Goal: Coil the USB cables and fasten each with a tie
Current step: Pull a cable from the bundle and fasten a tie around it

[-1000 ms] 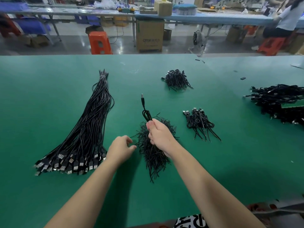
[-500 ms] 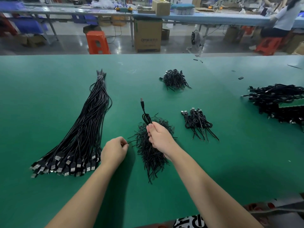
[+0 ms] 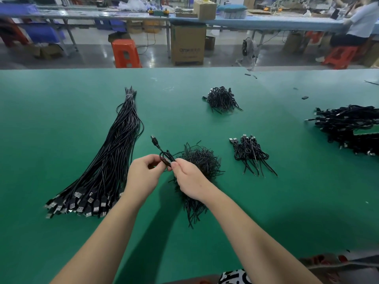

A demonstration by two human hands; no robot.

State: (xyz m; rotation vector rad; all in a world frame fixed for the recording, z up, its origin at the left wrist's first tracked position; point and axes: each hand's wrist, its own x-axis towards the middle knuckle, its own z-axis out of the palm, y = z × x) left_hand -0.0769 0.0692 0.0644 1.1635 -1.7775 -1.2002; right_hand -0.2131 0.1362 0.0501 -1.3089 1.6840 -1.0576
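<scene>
Green worktop (image 3: 61,242): a light, bendy coiled cable (image 3: 165,157) is pinched by both hands (image 3: 143,175) (image 3: 189,181); best held at the loops.

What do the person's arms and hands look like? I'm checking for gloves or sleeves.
Both forearms are bare, with no sleeves in view. The left hand and right hand wear no gloves, and no rings, watch or wristband can be seen.

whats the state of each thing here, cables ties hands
coiled cable: looped, gripped by both hands, plug end sticking up
left hand: pinching the coil
right hand: pinching the coil
long cable bundle: uncoiled, lying straight
tie pile: loose heap
small coiled cables: coiled, lying together
</scene>
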